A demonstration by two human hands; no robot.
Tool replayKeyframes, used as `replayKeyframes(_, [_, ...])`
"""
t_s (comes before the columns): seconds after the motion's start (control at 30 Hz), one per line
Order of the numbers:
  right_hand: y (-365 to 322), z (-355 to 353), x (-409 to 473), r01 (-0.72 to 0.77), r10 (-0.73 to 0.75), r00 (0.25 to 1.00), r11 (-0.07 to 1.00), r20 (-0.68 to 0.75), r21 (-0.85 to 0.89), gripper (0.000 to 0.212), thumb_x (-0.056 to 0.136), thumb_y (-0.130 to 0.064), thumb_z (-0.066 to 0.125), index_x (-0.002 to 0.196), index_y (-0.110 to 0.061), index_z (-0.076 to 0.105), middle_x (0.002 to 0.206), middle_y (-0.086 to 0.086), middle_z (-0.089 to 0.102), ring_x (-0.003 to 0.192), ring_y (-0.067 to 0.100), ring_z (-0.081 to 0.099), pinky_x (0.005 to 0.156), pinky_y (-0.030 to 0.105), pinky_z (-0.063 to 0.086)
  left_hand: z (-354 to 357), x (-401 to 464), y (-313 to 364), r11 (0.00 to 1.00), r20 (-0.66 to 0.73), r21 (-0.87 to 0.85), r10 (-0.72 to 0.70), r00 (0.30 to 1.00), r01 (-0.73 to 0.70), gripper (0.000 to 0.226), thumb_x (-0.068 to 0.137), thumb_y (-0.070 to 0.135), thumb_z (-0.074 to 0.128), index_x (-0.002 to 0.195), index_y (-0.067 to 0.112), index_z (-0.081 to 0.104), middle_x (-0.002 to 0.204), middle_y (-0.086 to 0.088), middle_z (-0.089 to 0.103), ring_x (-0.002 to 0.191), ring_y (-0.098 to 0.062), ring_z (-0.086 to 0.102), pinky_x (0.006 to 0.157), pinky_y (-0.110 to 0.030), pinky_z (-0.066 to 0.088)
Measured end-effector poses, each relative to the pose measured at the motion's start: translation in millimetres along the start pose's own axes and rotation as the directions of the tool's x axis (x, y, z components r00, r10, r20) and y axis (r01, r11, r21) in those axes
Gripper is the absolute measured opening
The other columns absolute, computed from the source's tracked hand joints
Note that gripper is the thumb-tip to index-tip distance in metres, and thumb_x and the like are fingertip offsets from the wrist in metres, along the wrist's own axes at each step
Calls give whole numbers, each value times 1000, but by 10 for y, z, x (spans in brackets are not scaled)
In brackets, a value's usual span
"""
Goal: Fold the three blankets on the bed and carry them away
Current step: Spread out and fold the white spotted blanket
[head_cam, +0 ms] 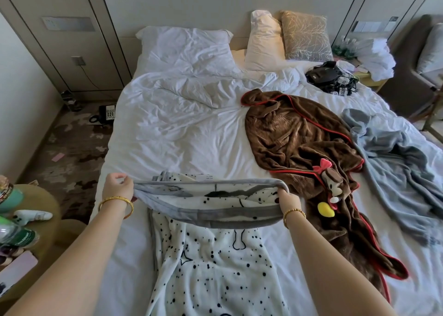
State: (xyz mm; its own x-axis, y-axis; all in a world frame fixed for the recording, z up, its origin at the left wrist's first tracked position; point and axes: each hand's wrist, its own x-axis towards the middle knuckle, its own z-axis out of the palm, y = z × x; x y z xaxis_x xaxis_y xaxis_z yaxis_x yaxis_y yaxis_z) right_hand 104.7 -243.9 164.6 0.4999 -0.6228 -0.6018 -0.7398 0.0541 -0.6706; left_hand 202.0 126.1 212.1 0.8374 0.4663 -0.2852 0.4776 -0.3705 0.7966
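The bed (pixel 191 129) serves as the one surface carrying everything of the task: three blankets lie on its white sheet, with rumpled white bedding and pillows (pixel 263 42) toward the headboard. A spotted white blanket (pixel 215 263) with a grey border occupies the foot of the bed, nearest the person, running from the lower edge of the view up to the hands. Its far grey-edged end is lifted off the sheet and stretched between them. The left hand (pixel 117 188) pinches the left corner of that edge, fingers curled over the fabric, a gold bangle on the wrist. The right hand (pixel 288 199) grips the right corner, fingers closed around the bunched border, also with a gold bangle. The hands are well apart, with the raised edge sagging slightly between them. Just beside the right hand, toward the bed's right side, a brown blanket (pixel 299 143) with red trim lies crumpled, with a small plush figure and a yellow shape on it. Farther right on the bed, touching the brown one, lies a light blue blanket (pixel 393 152), loosely heaped. Near the bed's far right corner sits a tangle of black devices and cables (pixel 330 78).
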Motion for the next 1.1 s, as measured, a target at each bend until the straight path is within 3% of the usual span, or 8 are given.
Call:
replayKeyframes(0.17, [30, 15, 50, -64, 64, 997, 998, -40, -20, 30, 94, -28, 35, 90, -4, 52, 70, 10, 51, 61, 21, 47, 52, 28, 35, 72, -31, 70, 999, 72, -30, 21, 997, -19, 25, 94, 16, 47, 119, 12, 50, 118, -19, 54, 94, -33, 58, 67, -37, 54])
replayKeyframes(0.3, [131, 31, 124, -113, 105, 990, 990, -91, -84, 37, 96, -28, 33, 107, 1, 54, 99, 20, 61, 82, 31, 56, 68, 32, 39, 137, -28, 155, 997, 126, 3, 74, 989, -75, 22, 93, 18, 48, 114, 15, 51, 115, -15, 55, 88, -27, 56, 67, -37, 54])
replayKeyframes(0.4, [175, 69, 156, -109, 85, 989, 971, -119, -212, 42, 98, -27, 35, 116, 4, 54, 95, 19, 57, 72, 27, 49, 66, 30, 38, 212, -29, 250, 998, 159, 1, 64, 985, -65, 21, 93, 20, 48, 113, 16, 52, 119, -14, 53, 97, -30, 57, 75, -40, 55])
replayKeyframes(0.53, [190, 157, 140, -67, -8, 986, 894, -164, -444, 41, 97, -32, 38, 121, -3, 52, 115, 18, 57, 97, 32, 55, 75, 34, 41, 354, -52, 407, 995, 180, -98, 51, 982, -34, 17, 94, 20, 47, 110, 17, 52, 111, -12, 51, 89, -27, 56, 57, -30, 51])
replayKeyframes(0.63, [169, 288, 109, 116, -237, 958, 832, -160, -543, 29, 95, -24, 42, 111, -4, 55, 115, 16, 54, 107, 32, 51, 86, 38, 44, 478, -65, 548, 991, 192, -127, 56, 980, -32, 21, 93, 19, 46, 113, 16, 52, 107, -10, 51, 88, -27, 56, 72, -38, 55])
replayKeyframes(0.8, [171, 682, 1, 540, -522, 831, 668, 195, -512, 17, 92, -12, 41, 93, -8, 57, 95, 11, 62, 83, 28, 57, 67, 28, 40, 684, -103, 745, 976, 226, -217, 80, 971, -30, 14, 93, 22, 46, 106, 21, 52, 94, -5, 52, 74, -18, 55, 54, -27, 49])
replayKeyframes(0.93, [228, 904, 26, 578, -287, 810, 543, 511, -610, 35, 91, -9, 39, 118, -15, 61, 122, 9, 57, 107, 27, 55, 89, 30, 45, 762, -87, 865, 970, 228, -237, 102, 968, -47, 11, 92, 22, 47, 102, 24, 52, 91, -3, 53, 72, -17, 56, 52, -25, 49])
replayKeyframes(1.1, [331, 811, 141, 425, -116, 904, 351, 412, -834, 43, 90, -17, 45, 133, -17, 46, 129, 8, 52, 116, 26, 52, 91, 30, 44, 698, 28, 962, 955, 144, -287, 120, 982, -75, 14, 91, 19, 46, 103, 23, 53, 96, -5, 54, 71, -14, 57, 51, -23, 48])
